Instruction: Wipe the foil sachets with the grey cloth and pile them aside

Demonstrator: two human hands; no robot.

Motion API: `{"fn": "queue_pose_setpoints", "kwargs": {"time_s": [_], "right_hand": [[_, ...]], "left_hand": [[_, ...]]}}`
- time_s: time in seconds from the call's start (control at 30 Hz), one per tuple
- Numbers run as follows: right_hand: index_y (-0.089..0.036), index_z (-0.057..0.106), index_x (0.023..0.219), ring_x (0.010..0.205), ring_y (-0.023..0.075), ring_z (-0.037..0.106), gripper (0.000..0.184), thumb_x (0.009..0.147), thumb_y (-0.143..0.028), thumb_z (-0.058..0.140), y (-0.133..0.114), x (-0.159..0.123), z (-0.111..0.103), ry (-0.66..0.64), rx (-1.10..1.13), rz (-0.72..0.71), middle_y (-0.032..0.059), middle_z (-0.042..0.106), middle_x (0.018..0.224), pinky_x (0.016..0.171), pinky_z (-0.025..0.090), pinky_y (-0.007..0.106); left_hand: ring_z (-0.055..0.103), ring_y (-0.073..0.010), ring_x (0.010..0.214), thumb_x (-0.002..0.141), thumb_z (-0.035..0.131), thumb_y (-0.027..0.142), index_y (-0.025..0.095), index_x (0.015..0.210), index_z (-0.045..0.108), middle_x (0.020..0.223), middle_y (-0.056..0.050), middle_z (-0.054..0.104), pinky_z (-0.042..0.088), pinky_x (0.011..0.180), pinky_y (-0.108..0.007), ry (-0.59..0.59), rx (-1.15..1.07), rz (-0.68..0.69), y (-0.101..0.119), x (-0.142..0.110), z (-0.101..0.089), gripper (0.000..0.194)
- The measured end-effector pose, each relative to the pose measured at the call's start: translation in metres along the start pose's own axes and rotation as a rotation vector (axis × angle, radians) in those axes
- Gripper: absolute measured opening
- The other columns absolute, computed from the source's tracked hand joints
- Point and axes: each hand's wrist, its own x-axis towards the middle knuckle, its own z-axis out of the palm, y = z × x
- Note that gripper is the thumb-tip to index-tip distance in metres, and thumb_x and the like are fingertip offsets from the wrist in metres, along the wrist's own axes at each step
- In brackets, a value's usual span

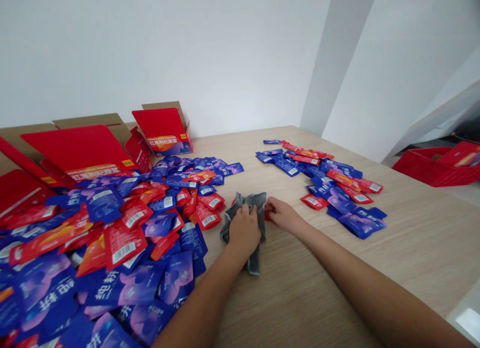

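Observation:
A crumpled grey cloth with a pale edge lies in the middle of the wooden table. My left hand rests on top of it, fingers curled into the fabric. Just right of the cloth, my right hand pinches a red sachet; fingers and cloth hide most of that packet. To the left spreads a big heap of blue and red sachets. A smaller, looser group of the same sachets lies to the right, beyond my right forearm.
Open red cartons stand behind the heap at the left, with another carton farther back. A white wall borders the table's far side. Past its right edge is a red basket with a red box in it.

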Motion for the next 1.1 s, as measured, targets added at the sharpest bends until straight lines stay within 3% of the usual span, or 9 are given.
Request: {"fn": "queue_pose_setpoints", "kwargs": {"time_s": [0.13,0.33,0.5,0.6,0.7,0.87,0.97,1.1], "right_hand": [[-0.021,0.053,0.079,0.070,0.0147,0.053,0.022,0.063,-0.006,0.048,0.005,0.000,0.001,0.014,0.096,-0.034,-0.0022,0.059,0.072,0.062,0.038,0.023],[-0.021,0.048,0.075,0.058,0.0115,0.048,0.020,0.062,-0.005,0.045,0.005,0.000,-0.002,0.043,0.278,0.049,-0.0063,0.050,0.060,0.054,0.035,0.021],[-0.021,0.049,0.086,0.049,0.0107,0.043,0.022,0.065,-0.012,0.051,0.000,-0.002,-0.002,-0.034,0.265,0.034,-0.0097,0.045,0.051,0.049,0.031,0.022],[-0.021,0.047,0.083,0.045,0.0092,0.038,0.018,0.066,-0.020,0.053,-0.009,-0.004,-0.004,-0.062,0.433,0.039,-0.0115,0.039,0.047,0.048,0.030,0.022],[-0.021,0.047,0.082,0.044,0.0081,0.037,0.020,0.067,-0.029,0.057,-0.028,-0.008,-0.020,-0.012,0.625,0.021,-0.0108,0.041,0.048,0.048,0.029,0.022],[-0.020,0.052,0.086,0.043,0.0058,0.033,0.028,0.063,-0.031,0.065,-0.074,-0.004,-0.057,0.208,0.801,-0.021,-0.0099,0.043,0.052,0.044,0.021,0.020],[-0.019,0.054,0.083,0.041,0.0054,0.032,0.026,0.061,-0.026,0.065,-0.108,0.016,-0.058,0.127,0.823,-0.055,-0.0109,0.042,0.049,0.042,0.021,0.019],[-0.018,0.054,0.075,0.038,0.0054,0.033,0.016,0.061,-0.019,0.060,-0.163,0.055,-0.039,0.027,0.787,-0.156,-0.0117,0.041,0.043,0.040,0.022,0.018]], "left_hand": [[0.054,-0.0215,0.101,0.084,0.044,0.011,0.019,0.127,0.053,0.115,-0.011,0.054,0.046,0.083,-0.029,-0.005,-0.016,0.014,0.000,0.001,0.000,0.044],[0.055,-0.0234,0.100,0.084,0.041,0.007,0.015,0.130,0.050,0.114,-0.014,0.053,0.047,0.082,-0.031,0.019,0.005,-0.045,-0.010,0.003,-0.001,0.048],[0.054,-0.0224,0.101,0.083,0.044,0.008,0.016,0.128,0.052,0.114,-0.012,0.055,0.046,0.083,-0.029,0.021,0.001,0.013,0.001,-0.003,0.002,0.047],[0.055,-0.0234,0.100,0.084,0.043,0.008,0.015,0.130,0.051,0.114,-0.013,0.055,0.047,0.080,-0.030,0.039,0.005,-0.025,-0.002,-0.001,0.001,0.047],[0.055,-0.0241,0.098,0.084,0.043,0.007,0.013,0.131,0.049,0.113,-0.014,0.055,0.048,0.078,-0.031,0.055,0.016,-0.080,-0.008,0.002,0.000,0.047],[0.055,-0.0242,0.098,0.085,0.045,0.010,0.012,0.121,0.057,0.108,-0.014,0.057,0.047,0.079,-0.030,0.063,0.032,-0.100,-0.014,0.003,0.003,0.038],[0.055,-0.0240,0.096,0.085,0.045,0.010,0.012,0.119,0.057,0.109,-0.013,0.057,0.047,0.078,-0.030,0.078,0.033,-0.086,-0.013,0.003,0.005,0.036],[0.056,-0.0237,0.093,0.084,0.044,0.009,0.012,0.117,0.058,0.107,-0.014,0.057,0.048,0.075,-0.030,0.090,0.031,-0.077,-0.013,0.003,0.008,0.036]]}}
